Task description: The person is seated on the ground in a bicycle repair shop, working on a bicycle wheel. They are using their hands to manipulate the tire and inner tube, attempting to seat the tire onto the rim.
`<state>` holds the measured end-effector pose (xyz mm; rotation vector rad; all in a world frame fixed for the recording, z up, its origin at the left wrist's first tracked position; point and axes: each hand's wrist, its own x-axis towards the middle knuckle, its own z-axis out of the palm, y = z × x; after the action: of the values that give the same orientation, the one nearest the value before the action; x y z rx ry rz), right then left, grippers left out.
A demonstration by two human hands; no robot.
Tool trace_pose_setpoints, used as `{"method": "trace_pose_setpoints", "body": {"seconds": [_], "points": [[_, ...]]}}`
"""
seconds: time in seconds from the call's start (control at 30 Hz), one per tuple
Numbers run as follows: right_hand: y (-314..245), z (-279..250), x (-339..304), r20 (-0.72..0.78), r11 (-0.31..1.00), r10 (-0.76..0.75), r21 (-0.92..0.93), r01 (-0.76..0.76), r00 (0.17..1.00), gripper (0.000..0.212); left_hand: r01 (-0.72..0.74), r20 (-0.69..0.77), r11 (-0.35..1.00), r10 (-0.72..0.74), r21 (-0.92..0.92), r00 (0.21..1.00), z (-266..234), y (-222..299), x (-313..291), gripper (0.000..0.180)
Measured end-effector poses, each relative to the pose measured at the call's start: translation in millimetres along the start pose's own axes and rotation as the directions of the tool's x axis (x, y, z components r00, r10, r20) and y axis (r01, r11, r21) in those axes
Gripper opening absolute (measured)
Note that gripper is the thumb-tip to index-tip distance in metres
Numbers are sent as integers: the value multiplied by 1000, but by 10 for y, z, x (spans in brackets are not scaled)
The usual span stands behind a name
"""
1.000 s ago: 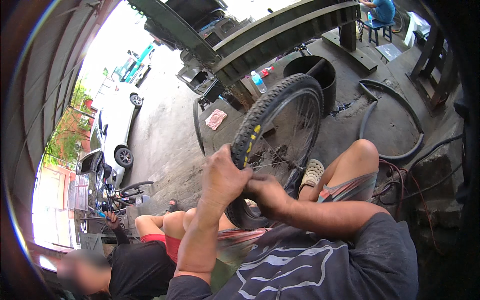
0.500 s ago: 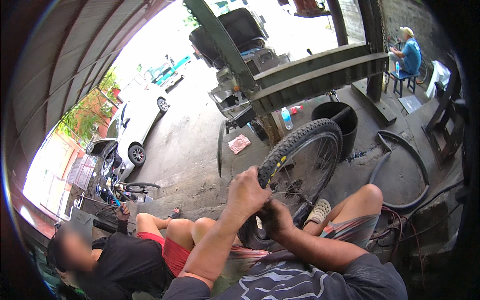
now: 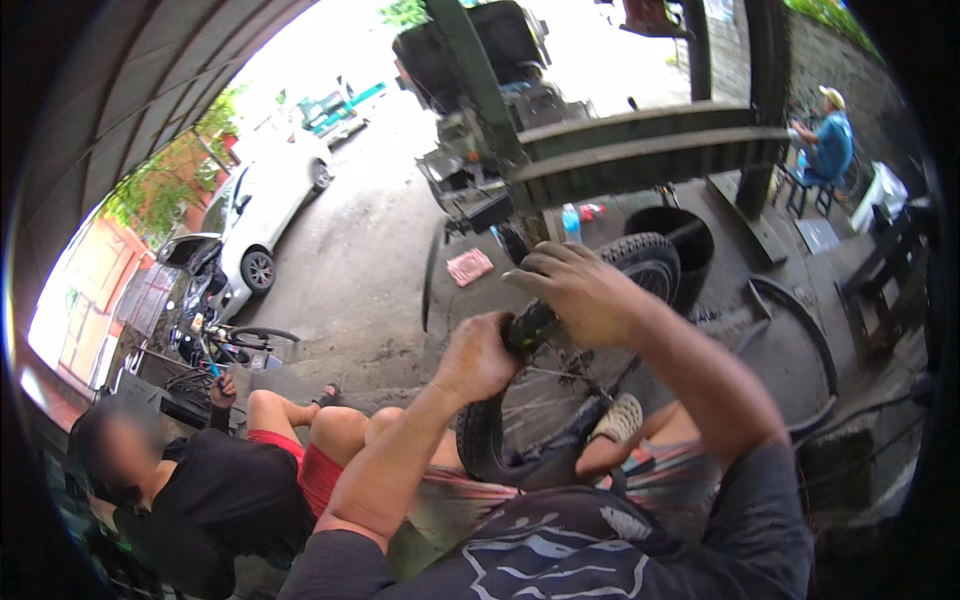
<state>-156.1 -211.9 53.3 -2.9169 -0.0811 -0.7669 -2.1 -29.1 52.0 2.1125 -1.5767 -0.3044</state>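
Grey floor (image 3: 350, 265); ribbed roof (image 3: 130, 110) left; rough wall (image 3: 850, 80) right.

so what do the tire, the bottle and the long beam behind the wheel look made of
Tire: almost certainly rubber, dull black, with a knobbly tread.
Bottle: probably thin plastic, smooth and see-through with a bluish tint; glass can't be ruled out.
Beam: likely painted metal, dull dark green, judging by its ledge-like edges.

Your tyre (image 3: 482, 440): black. Your T-shirt (image 3: 540, 530): charcoal, pale-grey wavy print. Your shorts (image 3: 665, 470): orange, white and grey-green streaks, I think; they're blurred. Your clog (image 3: 620, 418): beige, darker holes. Cloth (image 3: 469, 266): pink. Neighbour's top (image 3: 240, 490): black; red shorts (image 3: 322, 475). Car (image 3: 270, 205): white. Far sitter's shirt (image 3: 832, 145): blue.
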Motion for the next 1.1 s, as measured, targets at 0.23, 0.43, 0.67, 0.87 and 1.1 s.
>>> {"method": "trace_pose_setpoints", "body": {"seconds": [0.23,0.43,0.67,0.87,1.1], "points": [[222,105,412,530,993,-10,108,-56,848,30,-5,-175,998,-6,-62,985,294,-99,-252,70],[205,108,381,528,985,58,109,-135,847,35,207,-312,976,-178,63,933,473,-191,-629,63],[125,185,301,369,994,-53,113,12,928,38,146,-149,985,-158,-88,976,200,-261,-472,47],[-272,298,558,558,994,-62,-45,104,828,23,92,-256,994,-104,-60,961,472,-304,-469,51],[-174,162,642,515,992,-58,-70,109,855,26,135,-399,991,-118,14,909,526,-341,-653,60]]}}
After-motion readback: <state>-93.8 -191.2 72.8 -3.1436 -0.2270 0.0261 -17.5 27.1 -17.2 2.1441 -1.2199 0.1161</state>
